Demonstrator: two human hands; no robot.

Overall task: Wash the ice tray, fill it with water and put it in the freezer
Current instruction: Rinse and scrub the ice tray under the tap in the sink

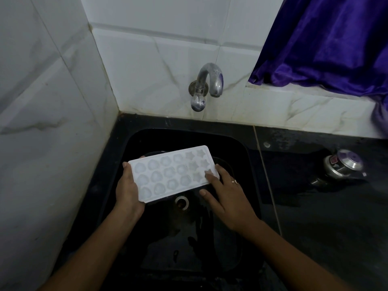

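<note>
A white plastic ice tray (171, 173) with round and star-shaped cells is held over the black sink (241, 156), cells facing up. My left hand (128, 190) grips its left end from underneath, fingertips showing over the far edge. My right hand (226, 196) lies at the tray's right end with a fingertip on a star cell and the thumb below the tray's near edge. A metal tap (207, 85) sticks out of the tiled wall above the sink; no water runs from it.
A drain ring (181, 202) shows at the sink bottom under the tray. A steel lid or cooker top (344, 166) rests on the dark counter (325, 217) to the right. A purple curtain (327, 45) hangs at the upper right. White tiled walls close in the left and back.
</note>
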